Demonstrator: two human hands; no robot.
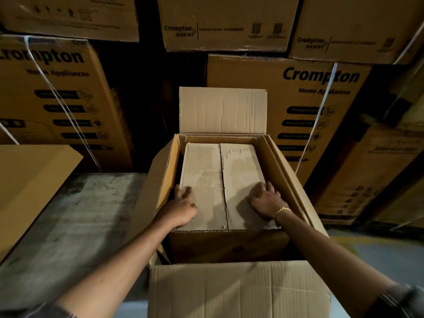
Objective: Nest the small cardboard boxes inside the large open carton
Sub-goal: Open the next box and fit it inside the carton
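The small cardboard box (206,171) sits inside the large open carton (282,171), its long axis and top seam running from the carton's near wall to its far wall. The left hand (181,207) lies flat on the box's near-left edge. The right hand (266,200) presses spread, straight fingers on the near-right flap.

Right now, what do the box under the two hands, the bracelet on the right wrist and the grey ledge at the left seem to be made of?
Small box: corrugated cardboard, matt and dusty; the fluted edge shows at its near side.
Bracelet: probably metal, gold-coloured, shiny.
Grey ledge: likely concrete, rough and mottled, though uncertain.
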